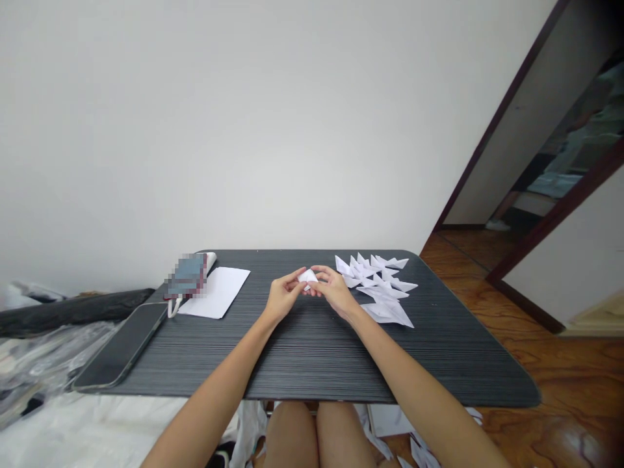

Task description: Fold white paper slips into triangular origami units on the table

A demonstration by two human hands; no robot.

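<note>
Both hands meet over the middle of a dark striped table (316,364). My left hand (281,297) and my right hand (333,288) pinch a small piece of folded white paper (308,277) between their fingertips, held just above the tabletop. To the right of my right hand lies a pile of several folded white paper shapes (380,286) with pointed tips.
A flat white sheet (215,292) lies left of the hands, with a blurred card or booklet (188,275) beside it. A dark phone (124,344) rests at the table's left edge. Paper scraps (419,448) lie on the wooden floor. A doorway (550,188) opens at right.
</note>
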